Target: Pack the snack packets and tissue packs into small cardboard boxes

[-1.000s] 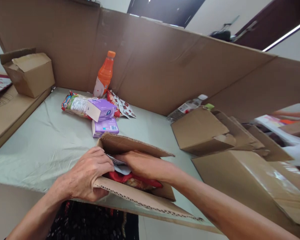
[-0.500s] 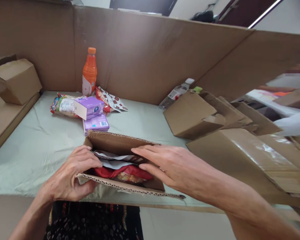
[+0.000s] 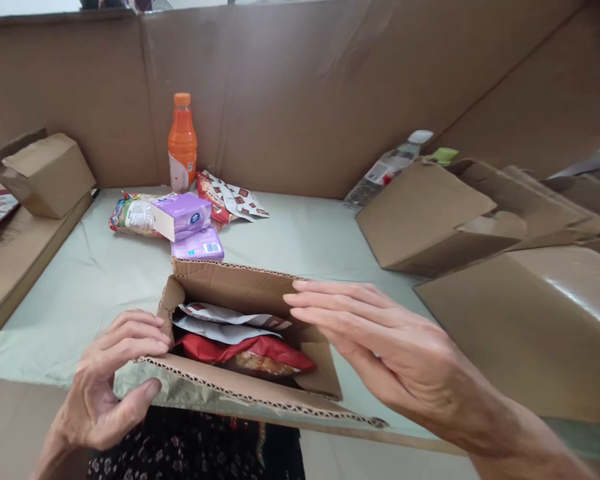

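Right hand has come up out of the cardboard box and now hovers flat over its right end, fingers straight, holding nothing. Left hand is pinched on the near flap at the left corner. Can't see the box's bottom: a red packet and white wrappers cover it, and the right wall is behind the hand. The box sits at the near edge of the surface, mouth up, long axis left to right.

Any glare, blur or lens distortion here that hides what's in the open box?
Head view: soft, even light, no hard shadows; glare only on the taped box at right; wide-angle stretch enlarges the right hand near the edge; packets in the open box are sharp.
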Demonstrator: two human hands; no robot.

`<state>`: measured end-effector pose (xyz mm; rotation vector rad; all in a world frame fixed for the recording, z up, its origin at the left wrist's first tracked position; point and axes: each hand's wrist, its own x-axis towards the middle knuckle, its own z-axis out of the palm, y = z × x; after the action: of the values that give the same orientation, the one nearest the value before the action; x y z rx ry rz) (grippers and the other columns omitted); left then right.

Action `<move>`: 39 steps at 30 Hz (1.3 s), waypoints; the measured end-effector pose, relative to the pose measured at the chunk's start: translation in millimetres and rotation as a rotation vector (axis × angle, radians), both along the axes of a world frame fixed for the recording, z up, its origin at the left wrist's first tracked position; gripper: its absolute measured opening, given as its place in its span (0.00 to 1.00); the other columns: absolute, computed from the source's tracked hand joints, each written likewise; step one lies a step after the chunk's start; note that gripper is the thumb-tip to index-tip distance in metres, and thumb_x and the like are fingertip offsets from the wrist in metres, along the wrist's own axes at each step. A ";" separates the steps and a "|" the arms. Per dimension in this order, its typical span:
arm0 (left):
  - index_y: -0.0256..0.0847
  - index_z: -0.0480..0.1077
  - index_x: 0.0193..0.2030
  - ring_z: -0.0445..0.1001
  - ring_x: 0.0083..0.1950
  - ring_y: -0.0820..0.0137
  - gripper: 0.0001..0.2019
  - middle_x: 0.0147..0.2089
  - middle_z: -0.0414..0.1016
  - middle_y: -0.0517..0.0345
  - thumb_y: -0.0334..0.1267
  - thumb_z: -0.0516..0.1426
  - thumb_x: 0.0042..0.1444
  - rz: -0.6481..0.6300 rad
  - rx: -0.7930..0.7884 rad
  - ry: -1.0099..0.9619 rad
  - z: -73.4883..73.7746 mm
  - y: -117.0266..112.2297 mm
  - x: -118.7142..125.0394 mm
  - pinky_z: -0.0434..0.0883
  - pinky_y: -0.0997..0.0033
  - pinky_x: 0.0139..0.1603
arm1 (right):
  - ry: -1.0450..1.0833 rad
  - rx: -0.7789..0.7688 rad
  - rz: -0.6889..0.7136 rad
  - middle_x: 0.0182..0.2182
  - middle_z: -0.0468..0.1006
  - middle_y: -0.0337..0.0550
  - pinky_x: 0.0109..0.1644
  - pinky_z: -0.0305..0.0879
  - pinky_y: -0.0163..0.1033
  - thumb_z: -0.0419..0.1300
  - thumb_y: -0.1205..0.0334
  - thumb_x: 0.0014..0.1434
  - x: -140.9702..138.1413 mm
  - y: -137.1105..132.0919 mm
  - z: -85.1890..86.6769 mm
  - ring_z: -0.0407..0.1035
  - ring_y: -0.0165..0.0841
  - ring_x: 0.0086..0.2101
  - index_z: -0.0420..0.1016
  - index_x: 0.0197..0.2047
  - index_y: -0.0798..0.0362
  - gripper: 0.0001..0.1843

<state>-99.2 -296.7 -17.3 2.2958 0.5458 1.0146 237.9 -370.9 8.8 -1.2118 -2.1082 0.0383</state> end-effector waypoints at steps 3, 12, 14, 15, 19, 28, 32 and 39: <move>0.46 0.74 0.53 0.77 0.54 0.56 0.17 0.46 0.82 0.52 0.29 0.58 0.57 0.026 0.020 0.020 1.0 0.1 1.6 0.76 0.50 0.54 | 0.119 0.035 -0.017 0.54 0.82 0.39 0.59 0.75 0.46 0.53 0.79 0.64 -0.4 -6.0 -9.1 0.76 0.37 0.56 0.77 0.58 0.41 0.28; 0.48 0.74 0.53 0.79 0.49 0.60 0.15 0.45 0.81 0.55 0.29 0.58 0.62 0.079 0.016 -0.011 -6.8 5.8 9.8 0.76 0.55 0.51 | 0.206 -0.280 0.055 0.53 0.83 0.43 0.53 0.79 0.38 0.53 0.72 0.69 1.0 -11.6 -21.0 0.78 0.35 0.53 0.80 0.53 0.46 0.18; 0.49 0.72 0.57 0.78 0.50 0.62 0.17 0.46 0.80 0.57 0.30 0.58 0.63 0.181 -0.030 -0.025 -13.7 2.8 10.9 0.75 0.59 0.53 | 0.338 -0.280 0.029 0.50 0.84 0.40 0.48 0.81 0.37 0.52 0.71 0.70 2.7 -13.2 -18.7 0.79 0.35 0.50 0.81 0.51 0.43 0.19; 0.49 0.72 0.58 0.78 0.50 0.63 0.18 0.47 0.80 0.57 0.30 0.59 0.63 0.243 -0.042 -0.029 -17.0 1.2 12.2 0.75 0.60 0.54 | 0.420 -0.237 -0.032 0.48 0.84 0.39 0.46 0.81 0.38 0.53 0.71 0.70 3.1 -14.7 -17.2 0.80 0.35 0.49 0.81 0.49 0.41 0.19; 0.49 0.70 0.60 0.76 0.52 0.64 0.19 0.54 0.76 0.56 0.35 0.60 0.64 0.499 0.011 -0.024 -23.6 0.3 23.9 0.74 0.59 0.57 | 0.552 0.071 -0.361 0.51 0.82 0.40 0.51 0.79 0.47 0.59 0.67 0.68 2.4 -17.7 -12.2 0.78 0.40 0.51 0.80 0.52 0.36 0.17; 0.50 0.73 0.59 0.68 0.68 0.57 0.17 0.71 0.64 0.50 0.34 0.53 0.66 0.485 -0.005 0.128 -26.2 7.9 34.5 0.73 0.49 0.63 | -0.057 0.058 -0.080 0.56 0.81 0.46 0.60 0.72 0.45 0.54 0.69 0.69 -11.0 -7.8 -39.9 0.73 0.37 0.57 0.74 0.62 0.50 0.20; 0.49 0.78 0.51 0.69 0.69 0.55 0.14 0.69 0.66 0.50 0.35 0.52 0.67 0.377 -0.167 0.118 -29.4 15.0 26.5 0.72 0.48 0.65 | -0.109 0.004 -0.044 0.61 0.77 0.49 0.62 0.69 0.44 0.56 0.57 0.71 -4.4 -16.4 -42.1 0.69 0.40 0.62 0.71 0.65 0.54 0.22; 0.52 0.77 0.55 0.56 0.76 0.48 0.17 0.76 0.55 0.52 0.48 0.64 0.59 0.005 -0.507 0.122 -18.9 51.1 13.9 0.57 0.37 0.73 | -0.059 0.138 -0.049 0.65 0.72 0.48 0.62 0.67 0.43 0.51 0.53 0.70 9.1 -16.9 -88.1 0.62 0.44 0.67 0.63 0.73 0.53 0.31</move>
<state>-85.2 -245.7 -36.3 1.9068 0.7608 0.6455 247.0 -387.8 -79.3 -1.1951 -2.0936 -0.1642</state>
